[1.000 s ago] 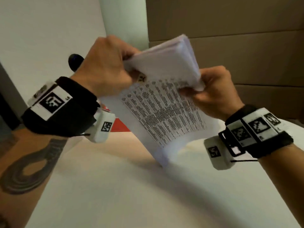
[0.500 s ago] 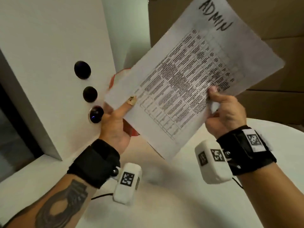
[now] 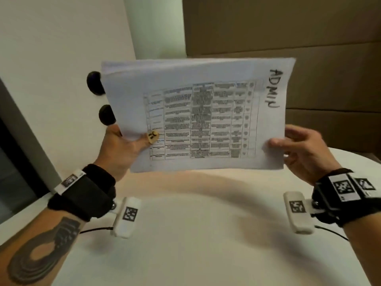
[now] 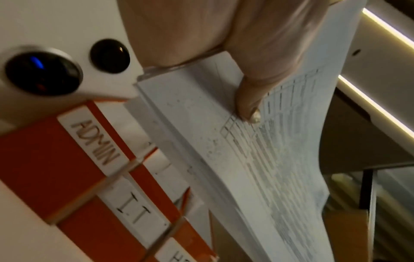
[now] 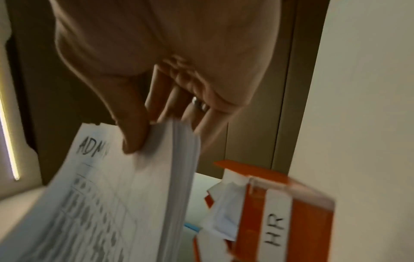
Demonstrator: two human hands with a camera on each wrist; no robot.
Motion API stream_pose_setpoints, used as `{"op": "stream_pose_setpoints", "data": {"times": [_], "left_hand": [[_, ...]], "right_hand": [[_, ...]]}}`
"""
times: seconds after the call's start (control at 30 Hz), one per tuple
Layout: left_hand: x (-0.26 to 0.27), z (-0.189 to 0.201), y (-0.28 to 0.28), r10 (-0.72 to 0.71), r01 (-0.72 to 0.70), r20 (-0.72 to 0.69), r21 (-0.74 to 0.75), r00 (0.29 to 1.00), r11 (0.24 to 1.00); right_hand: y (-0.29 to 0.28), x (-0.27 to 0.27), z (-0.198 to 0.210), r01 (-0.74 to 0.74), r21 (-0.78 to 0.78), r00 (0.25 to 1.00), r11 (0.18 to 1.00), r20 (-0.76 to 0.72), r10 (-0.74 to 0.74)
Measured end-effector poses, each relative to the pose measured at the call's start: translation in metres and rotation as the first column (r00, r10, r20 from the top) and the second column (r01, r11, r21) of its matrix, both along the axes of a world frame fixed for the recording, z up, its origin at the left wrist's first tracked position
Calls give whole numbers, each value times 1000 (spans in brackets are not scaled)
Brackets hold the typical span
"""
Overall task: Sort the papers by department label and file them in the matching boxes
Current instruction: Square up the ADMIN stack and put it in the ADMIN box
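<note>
I hold a stack of white papers (image 3: 198, 112) up in front of me above the table. The top sheet shows a printed table and the handwritten label ADMIN (image 3: 274, 88) along its right side. My left hand (image 3: 123, 145) pinches the stack's lower left edge, thumb on the front. My right hand (image 3: 296, 147) pinches the lower right corner, thumb (image 5: 134, 131) on top and fingers behind. Orange file boxes stand behind the stack: ADMIN (image 4: 56, 159), IT (image 4: 134, 211) and HR (image 5: 275, 228). The head view hides them behind the papers.
A white round table (image 3: 195, 234) lies below my hands. A white cabinet (image 3: 51, 69) with black round knobs (image 3: 93, 83) stands at the left. Brown cardboard boxes (image 3: 288, 27) fill the back right. The HR box has white sheets (image 5: 224, 212) sticking out.
One second ago the stack was bent between both hands. It was then raised flat and turned; now it sits landscape with the ADMIN label at the right, hands on opposite lower corners.
</note>
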State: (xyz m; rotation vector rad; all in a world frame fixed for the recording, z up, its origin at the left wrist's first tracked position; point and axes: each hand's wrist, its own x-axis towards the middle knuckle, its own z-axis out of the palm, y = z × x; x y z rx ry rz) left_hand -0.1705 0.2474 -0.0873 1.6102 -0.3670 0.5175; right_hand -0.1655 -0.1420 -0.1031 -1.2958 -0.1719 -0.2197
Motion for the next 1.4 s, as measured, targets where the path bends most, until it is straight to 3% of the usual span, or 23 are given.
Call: {"op": "stream_pose_setpoints", "data": {"times": [0.07,0.17,0.3,0.47,0.6,0.77,0.97,1.17,1.4], "left_hand": [[0,-12,-3,-1,2,-8,69,1000,998],[3,-34,-14,26,-24,-8,129,1000,991],[14,-58,-9,54,-50,-47,79,997,996],[15,-67,2,-44,43,-161,-9,986,999],[22,-69,3,-31,14,-234,-73,972,997],[25,-65,-8,-12,-19,-204,-152,979,988],[19,-64,4,-196,140,-232,-239,953,961],[19,-64,-4,-160,113,-253,-191,954,975],[20,-64,4,-219,179,-278,-163,935,970]], "right_hand": [[10,0,-5,-25,-47,1000,999,7,25],[27,4,-15,68,-30,996,997,59,-66],[35,8,-35,152,-31,985,988,89,-149],[21,9,-46,133,-120,991,984,23,-131],[22,14,-40,104,-142,994,984,30,-101],[33,18,-33,111,-179,989,978,115,-91],[16,20,-37,-50,-199,995,979,76,66],[25,21,-37,-46,-155,992,987,107,63],[4,29,-38,-190,-150,977,970,71,203]]}}
